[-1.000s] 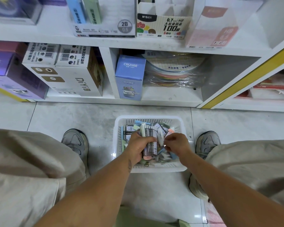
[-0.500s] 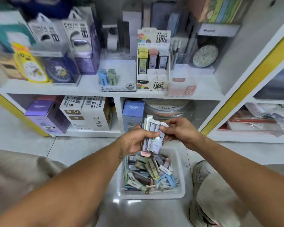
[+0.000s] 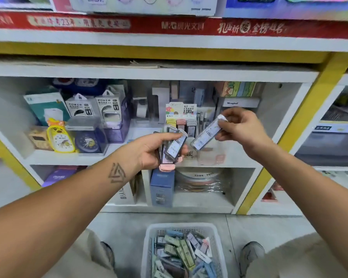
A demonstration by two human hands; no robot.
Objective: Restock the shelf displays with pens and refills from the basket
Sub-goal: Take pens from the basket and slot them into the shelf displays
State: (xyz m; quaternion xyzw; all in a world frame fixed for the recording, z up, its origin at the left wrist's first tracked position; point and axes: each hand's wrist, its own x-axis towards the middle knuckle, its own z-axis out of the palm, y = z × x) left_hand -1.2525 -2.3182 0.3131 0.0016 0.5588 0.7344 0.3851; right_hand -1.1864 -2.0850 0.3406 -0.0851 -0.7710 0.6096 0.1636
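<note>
Now, left hand (image 3: 149, 152): you grip a bundle of refill cases (image 3: 172, 150).
Right hand (image 3: 240, 128): pinching one refill case (image 3: 206, 135), tilted.
Basket (image 3: 149, 239): on the floor below, holding more packs.

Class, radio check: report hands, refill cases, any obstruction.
Left hand grips a bunch of cases. Right hand pinches one case. Display box ahead, unobstructed.

Red shelf banner (image 3: 181, 27): "M&G"
Power bank boxes (image 3: 92, 109): "POWER BANK"
Refill display box (image 3: 181, 111): "0.7", "100"
Refill case in right hand (image 3: 206, 135): "100"
White box, lower shelf (image 3: 123, 194): "DIYI"
Grey box, right (image 3: 238, 103): "Honghai", blurred
</note>
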